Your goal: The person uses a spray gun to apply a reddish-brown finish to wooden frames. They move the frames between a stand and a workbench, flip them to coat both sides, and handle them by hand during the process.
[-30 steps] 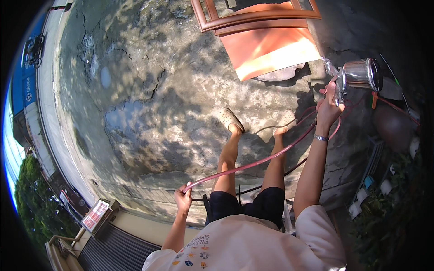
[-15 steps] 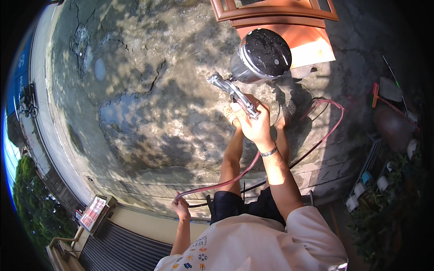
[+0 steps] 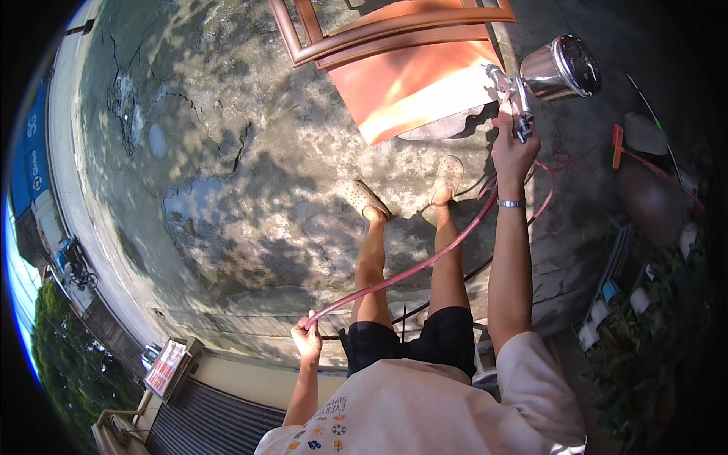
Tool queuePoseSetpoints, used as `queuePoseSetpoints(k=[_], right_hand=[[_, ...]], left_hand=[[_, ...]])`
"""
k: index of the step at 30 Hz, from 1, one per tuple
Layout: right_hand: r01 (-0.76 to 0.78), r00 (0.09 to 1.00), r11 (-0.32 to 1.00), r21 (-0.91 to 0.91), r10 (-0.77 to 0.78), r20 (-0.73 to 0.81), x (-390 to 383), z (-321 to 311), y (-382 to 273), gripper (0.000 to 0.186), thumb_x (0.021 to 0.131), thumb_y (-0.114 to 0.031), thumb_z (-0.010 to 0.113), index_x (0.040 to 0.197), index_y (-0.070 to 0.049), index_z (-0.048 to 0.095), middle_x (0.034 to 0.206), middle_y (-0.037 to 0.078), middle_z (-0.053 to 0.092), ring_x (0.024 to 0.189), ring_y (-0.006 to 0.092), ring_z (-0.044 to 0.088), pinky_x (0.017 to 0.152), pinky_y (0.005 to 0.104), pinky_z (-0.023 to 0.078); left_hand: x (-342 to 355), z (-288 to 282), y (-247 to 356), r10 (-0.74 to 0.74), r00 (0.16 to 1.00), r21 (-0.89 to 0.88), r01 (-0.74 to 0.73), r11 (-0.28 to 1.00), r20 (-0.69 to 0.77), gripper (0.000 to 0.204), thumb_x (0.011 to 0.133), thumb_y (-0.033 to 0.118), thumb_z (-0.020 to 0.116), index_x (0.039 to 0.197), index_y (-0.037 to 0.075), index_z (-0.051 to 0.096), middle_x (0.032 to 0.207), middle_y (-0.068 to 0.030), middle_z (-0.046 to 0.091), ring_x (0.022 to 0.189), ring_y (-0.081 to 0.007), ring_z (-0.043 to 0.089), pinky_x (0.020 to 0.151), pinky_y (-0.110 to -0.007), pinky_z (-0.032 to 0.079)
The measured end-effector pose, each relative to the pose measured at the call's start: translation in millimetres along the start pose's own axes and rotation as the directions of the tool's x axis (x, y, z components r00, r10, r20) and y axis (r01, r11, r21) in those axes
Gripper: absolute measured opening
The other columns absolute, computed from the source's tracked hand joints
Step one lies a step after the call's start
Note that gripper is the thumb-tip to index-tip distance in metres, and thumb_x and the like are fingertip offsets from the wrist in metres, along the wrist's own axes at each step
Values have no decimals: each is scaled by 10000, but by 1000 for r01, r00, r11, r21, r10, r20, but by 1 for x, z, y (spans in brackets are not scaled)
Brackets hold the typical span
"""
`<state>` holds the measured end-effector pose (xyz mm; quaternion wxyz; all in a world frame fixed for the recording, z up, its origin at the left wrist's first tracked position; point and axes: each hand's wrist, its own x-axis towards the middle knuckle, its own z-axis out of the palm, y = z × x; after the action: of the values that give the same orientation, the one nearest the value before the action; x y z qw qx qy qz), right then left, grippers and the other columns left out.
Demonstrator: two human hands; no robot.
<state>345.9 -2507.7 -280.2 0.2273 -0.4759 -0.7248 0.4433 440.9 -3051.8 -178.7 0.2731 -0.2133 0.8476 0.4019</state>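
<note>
My right hand [image 3: 516, 152] is wrapped round the handle of a silver spray gun [image 3: 522, 102]. A shiny metal paint cup [image 3: 547, 71] with a dark, spattered lid is fixed to the gun, tilted to the right. The gun's nozzle is beside the right edge of a flat orange panel [image 3: 413, 83]. Fingers of my left hand [image 3: 307, 345] are closed on a reddish hose [image 3: 394, 279], low on the left. That hose runs across in front of my legs up toward my right hand. Whether spray comes out, I cannot tell.
Brown wooden frames [image 3: 409, 34] lie over the panel's far part. Loose hose [image 3: 550, 189] loops on the cracked, wet concrete [image 3: 220, 152] at right. Farther right are an orange-headed squeegee [image 3: 617, 146] and potted plants [image 3: 644, 334]. My clog-shod feet stand mid-ground.
My right hand has carried the spray gun right and farther out, over to the panel's right edge. The hose is pulled straighter. My feet and the view have shifted, showing more of the panel.
</note>
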Motion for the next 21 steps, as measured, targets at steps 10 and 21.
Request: queuePoseSetpoints(k=[10, 21], right_hand=[[-87, 952, 994, -66, 63, -300, 130, -120, 21, 435, 939, -369, 660, 1033, 53, 697, 828, 117, 719, 462, 140, 562, 425, 275, 428], [-124, 986, 968, 217, 95, 139, -16, -24, -15, 269, 942, -242, 667, 955, 27, 661, 736, 67, 668, 633, 121, 583, 596, 288, 454]], left_hand=[[-26, 97, 81, 96, 973, 238, -146, 960, 210, 443, 917, 153, 679, 597, 25, 401, 536, -17, 288, 547, -65, 292, 464, -280, 280], [-9, 11, -39, -212, 974, -255, 187, 949, -77, 473, 1000, 323, 600, 592, 157, 428, 536, 90, 391, 471, -18, 334, 419, -228, 218]])
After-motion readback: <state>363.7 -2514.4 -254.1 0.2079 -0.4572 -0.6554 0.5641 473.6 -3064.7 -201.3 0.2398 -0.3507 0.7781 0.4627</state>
